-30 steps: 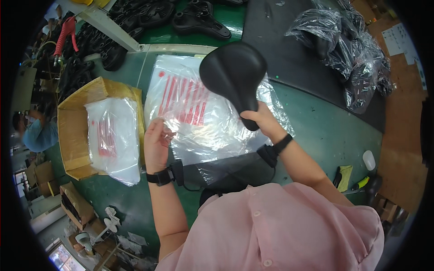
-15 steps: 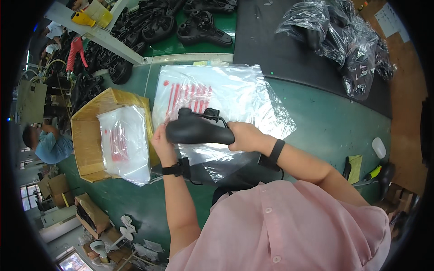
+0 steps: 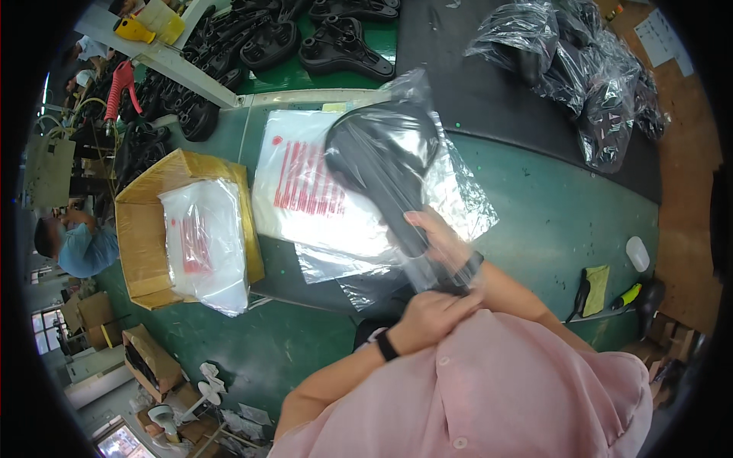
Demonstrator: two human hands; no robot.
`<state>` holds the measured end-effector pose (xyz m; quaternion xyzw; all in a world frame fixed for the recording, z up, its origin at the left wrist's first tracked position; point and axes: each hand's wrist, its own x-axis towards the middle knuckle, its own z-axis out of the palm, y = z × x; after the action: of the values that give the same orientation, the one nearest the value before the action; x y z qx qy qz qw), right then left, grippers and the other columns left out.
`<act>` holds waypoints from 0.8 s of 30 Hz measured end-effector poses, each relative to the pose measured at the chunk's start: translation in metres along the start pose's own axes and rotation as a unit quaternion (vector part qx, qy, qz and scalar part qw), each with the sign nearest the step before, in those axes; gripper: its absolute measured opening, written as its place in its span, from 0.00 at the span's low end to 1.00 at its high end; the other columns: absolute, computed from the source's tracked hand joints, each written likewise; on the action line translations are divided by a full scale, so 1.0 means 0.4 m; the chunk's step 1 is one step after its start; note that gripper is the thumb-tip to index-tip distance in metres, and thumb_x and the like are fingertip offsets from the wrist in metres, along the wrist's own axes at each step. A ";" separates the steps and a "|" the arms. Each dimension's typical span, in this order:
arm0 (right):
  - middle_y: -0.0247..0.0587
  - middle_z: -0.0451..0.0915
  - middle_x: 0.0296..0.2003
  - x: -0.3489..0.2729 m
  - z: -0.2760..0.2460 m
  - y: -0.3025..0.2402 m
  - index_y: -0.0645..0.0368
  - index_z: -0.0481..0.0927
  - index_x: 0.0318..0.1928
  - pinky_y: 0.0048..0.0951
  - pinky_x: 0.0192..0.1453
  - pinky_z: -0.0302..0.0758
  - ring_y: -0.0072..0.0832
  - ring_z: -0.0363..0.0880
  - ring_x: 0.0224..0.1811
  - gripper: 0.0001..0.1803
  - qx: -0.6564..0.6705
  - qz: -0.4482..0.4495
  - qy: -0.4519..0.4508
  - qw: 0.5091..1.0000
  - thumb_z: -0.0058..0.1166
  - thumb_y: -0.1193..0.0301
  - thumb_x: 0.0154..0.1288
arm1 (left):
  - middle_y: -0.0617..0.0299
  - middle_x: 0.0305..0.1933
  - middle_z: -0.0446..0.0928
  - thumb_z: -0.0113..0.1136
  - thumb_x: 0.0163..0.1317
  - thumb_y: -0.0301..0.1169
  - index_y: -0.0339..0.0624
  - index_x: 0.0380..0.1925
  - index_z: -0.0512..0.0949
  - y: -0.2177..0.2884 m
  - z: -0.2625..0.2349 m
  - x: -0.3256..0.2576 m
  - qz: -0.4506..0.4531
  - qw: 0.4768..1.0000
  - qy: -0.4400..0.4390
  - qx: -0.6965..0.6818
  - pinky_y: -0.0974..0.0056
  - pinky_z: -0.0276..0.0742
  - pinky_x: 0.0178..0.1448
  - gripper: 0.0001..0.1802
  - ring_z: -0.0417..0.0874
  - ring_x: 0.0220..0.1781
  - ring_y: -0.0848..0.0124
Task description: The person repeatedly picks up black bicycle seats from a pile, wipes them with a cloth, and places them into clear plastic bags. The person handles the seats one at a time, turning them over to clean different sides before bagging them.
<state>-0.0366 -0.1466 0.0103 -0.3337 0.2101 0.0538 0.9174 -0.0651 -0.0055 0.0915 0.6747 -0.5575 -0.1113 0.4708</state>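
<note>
A black bicycle saddle [image 3: 382,149] lies slanted inside a clear plastic bag [image 3: 410,85], its wide end away from me and its narrow nose toward me. My right hand [image 3: 441,243] is closed around the nose, beside the bag's near end. Close to my shirt, my left hand [image 3: 429,317] pinches the bag's gathered near end; motion smears its fingertips slightly. Beneath the saddle spreads a stack of flat clear bags [image 3: 294,164] with red print, lying on the green table [image 3: 550,206].
An open cardboard box [image 3: 141,252] with more flat bags stands at the left. Several bare saddles [image 3: 343,49] lie at the back, and bagged ones [image 3: 603,99] on a black mat [image 3: 439,53]. A yellow cloth [image 3: 595,290] and a knife [image 3: 628,296] rest at the right edge.
The saddle, bare and held sideways between both hands before, is now inside a clear bag with its nose toward me. My left hand has moved right and nearer, from the saddle to the bag's end.
</note>
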 end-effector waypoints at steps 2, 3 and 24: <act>0.42 0.82 0.39 -0.028 -0.004 -0.055 0.64 0.74 0.56 0.27 0.43 0.78 0.28 0.81 0.37 0.26 -0.025 -0.017 0.044 0.999 0.58 0.63 0.60 | 0.63 0.23 0.76 0.66 0.54 0.28 0.43 0.50 0.79 -0.002 0.023 0.097 0.049 0.990 0.061 -0.120 0.64 0.74 0.29 0.21 0.78 0.22 0.66; 0.40 0.80 0.43 -0.046 -0.005 -0.087 0.61 0.74 0.56 0.32 0.44 0.78 0.29 0.79 0.44 0.26 -0.039 -0.073 0.131 0.988 0.58 0.62 0.60 | 0.63 0.24 0.75 0.66 0.54 0.29 0.44 0.53 0.77 0.011 0.011 0.139 0.057 0.992 0.022 -0.108 0.63 0.74 0.30 0.23 0.77 0.24 0.65; 0.57 0.76 0.46 0.827 -0.046 -0.387 0.68 0.66 0.57 0.38 0.55 0.74 0.48 0.72 0.56 0.39 -0.797 -0.261 0.287 0.463 0.69 0.62 0.47 | 0.50 0.51 0.72 0.58 0.52 0.23 0.39 0.54 0.71 -0.370 0.040 0.014 -0.270 0.951 -0.037 0.143 0.54 0.71 0.55 0.26 0.73 0.52 0.53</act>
<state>0.2936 -0.2916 -0.0504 -0.9560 0.2301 -0.1428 0.1127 0.0218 -0.0283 -0.0272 0.8557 -0.3815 -0.1784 0.3008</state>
